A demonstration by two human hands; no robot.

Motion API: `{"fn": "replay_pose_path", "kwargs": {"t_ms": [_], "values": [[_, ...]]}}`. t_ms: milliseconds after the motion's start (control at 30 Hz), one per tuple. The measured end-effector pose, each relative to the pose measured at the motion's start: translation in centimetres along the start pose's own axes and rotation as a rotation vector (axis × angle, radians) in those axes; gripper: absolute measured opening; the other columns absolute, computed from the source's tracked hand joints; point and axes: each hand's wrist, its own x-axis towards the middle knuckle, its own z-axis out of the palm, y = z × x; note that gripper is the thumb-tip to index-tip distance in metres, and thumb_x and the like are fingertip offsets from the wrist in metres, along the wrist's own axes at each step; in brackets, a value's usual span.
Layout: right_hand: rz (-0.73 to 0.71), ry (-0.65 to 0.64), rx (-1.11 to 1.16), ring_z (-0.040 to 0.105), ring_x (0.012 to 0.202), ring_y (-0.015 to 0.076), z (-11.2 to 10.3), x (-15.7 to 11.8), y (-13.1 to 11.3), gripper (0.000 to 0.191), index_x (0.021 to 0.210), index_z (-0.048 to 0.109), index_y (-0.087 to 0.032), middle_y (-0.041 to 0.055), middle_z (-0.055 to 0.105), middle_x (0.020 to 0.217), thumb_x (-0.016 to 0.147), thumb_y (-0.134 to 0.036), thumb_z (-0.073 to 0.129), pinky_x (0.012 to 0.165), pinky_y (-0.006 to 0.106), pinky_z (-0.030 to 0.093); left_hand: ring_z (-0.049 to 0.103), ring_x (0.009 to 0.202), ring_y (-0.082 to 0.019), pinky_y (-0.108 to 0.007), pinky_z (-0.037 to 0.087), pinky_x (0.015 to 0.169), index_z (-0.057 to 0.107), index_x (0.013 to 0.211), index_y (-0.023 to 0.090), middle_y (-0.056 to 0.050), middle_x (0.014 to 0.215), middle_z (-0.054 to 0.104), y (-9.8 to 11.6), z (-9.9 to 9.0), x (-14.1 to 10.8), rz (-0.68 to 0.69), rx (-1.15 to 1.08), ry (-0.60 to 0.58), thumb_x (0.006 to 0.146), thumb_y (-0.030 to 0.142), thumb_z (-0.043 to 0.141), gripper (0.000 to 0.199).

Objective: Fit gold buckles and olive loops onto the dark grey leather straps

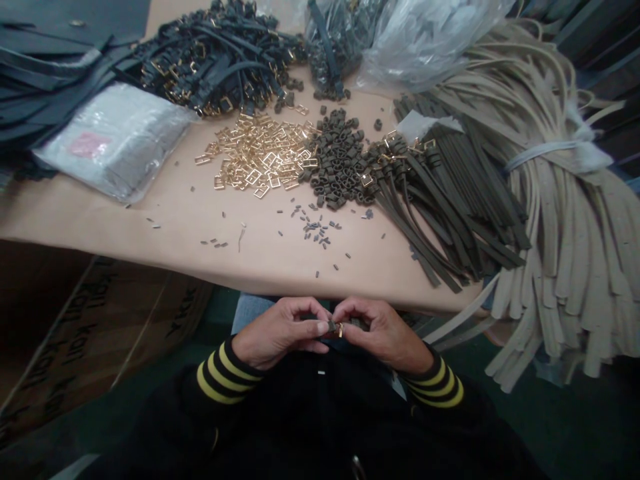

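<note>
My left hand (pixel 285 330) and my right hand (pixel 383 333) meet just off the table's front edge, above my lap. Between the left thumb and fingers is a small dark olive strap loop (pixel 331 325). The right thumb and forefinger pinch a small gold buckle (pixel 341 330), close against the loop. A dark strap piece shows partly behind the right fingers; how it joins the buckle is hidden. On the table lie a heap of gold buckles (pixel 265 155), a pile of olive strap loops (pixel 340 160) and scattered small metal pins (pixel 315 230).
Olive straps (pixel 450 200) with buckles lie at the right, beside a tied bundle of beige straps (pixel 565 200) overhanging the edge. Dark blue buckled straps (pixel 215 57), a plastic-wrapped packet (pixel 115 140) and clear bags (pixel 430 40) stand farther back. A cardboard box (pixel 90 327) sits below left.
</note>
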Motion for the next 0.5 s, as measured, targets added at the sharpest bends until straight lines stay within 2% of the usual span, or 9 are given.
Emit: {"fn": "replay_pose_path", "kwargs": {"t_ms": [100,300,367,500], "values": [[-0.017,0.001,-0.038,0.055,0.069,0.0117,-0.16,0.02,-0.1,0.007,0.075,0.059,-0.015,0.0012,0.062,0.071,0.073,-0.015,0.052,0.066,0.023,0.043,0.056,0.066,-0.009,-0.022,0.048,0.063,0.056,0.063,0.011,0.0,0.067,0.059,-0.28,0.26,0.25,0.031,-0.023,0.032,0.056,0.021,0.072,0.02],[-0.048,-0.02,-0.129,0.057,0.074,0.0134,-0.49,-0.06,-0.21,0.012,0.084,0.059,-0.015,0.0031,0.064,0.079,0.076,-0.018,0.05,0.071,0.025,0.044,0.055,0.056,-0.008,-0.022,0.044,0.058,0.055,0.062,0.011,0.001,0.059,0.058,-0.64,0.64,0.61,0.09,-0.004,0.096,0.054,0.023,0.072,0.023],[-0.042,0.015,-0.134,0.057,0.076,0.0138,-0.43,-0.1,-0.05,0.013,0.086,0.056,-0.015,0.004,0.062,0.081,0.076,-0.018,0.05,0.071,0.026,0.045,0.054,0.056,-0.008,-0.022,0.043,0.057,0.054,0.062,0.011,0.001,0.058,0.057,-0.61,0.64,0.62,0.131,0.05,0.118,0.056,0.025,0.071,0.022],[-0.007,0.06,-0.132,0.057,0.071,0.0128,-0.21,-0.09,0.24,0.006,0.079,0.052,-0.016,0.0023,0.059,0.075,0.074,-0.018,0.051,0.064,0.024,0.045,0.053,0.055,-0.009,-0.021,0.038,0.054,0.054,0.063,0.011,0.001,0.055,0.057,-0.54,0.5,0.7,0.205,0.23,0.141,0.063,0.025,0.065,0.017]]}}
